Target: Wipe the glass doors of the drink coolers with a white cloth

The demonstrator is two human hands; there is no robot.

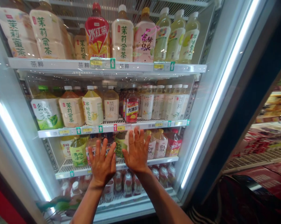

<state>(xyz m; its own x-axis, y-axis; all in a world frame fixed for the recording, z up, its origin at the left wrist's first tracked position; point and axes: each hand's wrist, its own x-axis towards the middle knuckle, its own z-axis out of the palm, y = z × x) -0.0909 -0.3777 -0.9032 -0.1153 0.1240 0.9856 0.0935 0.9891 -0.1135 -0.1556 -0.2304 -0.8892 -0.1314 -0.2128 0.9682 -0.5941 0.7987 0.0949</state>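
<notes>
Both my hands are raised flat, fingers stretched out, in front of a lit drinks cooler. My left hand (102,162) is open and holds nothing; it covers bottles on the third shelf (67,169). My right hand (137,151) is open too, just beside it and slightly higher, its fingertips reaching the price rail of the second shelf (112,127). A red-labelled iced tea bottle (131,106) stands just above my right hand. Whether the palms touch a glass pane I cannot tell.
The top shelf (105,65) carries large tea bottles, one red (97,31). Yellow and green bottles (78,151) stand left of my hands, small bottles on the bottom shelf (127,183). Light strips (215,102) frame the cooler. Another rack (259,157) stands at right.
</notes>
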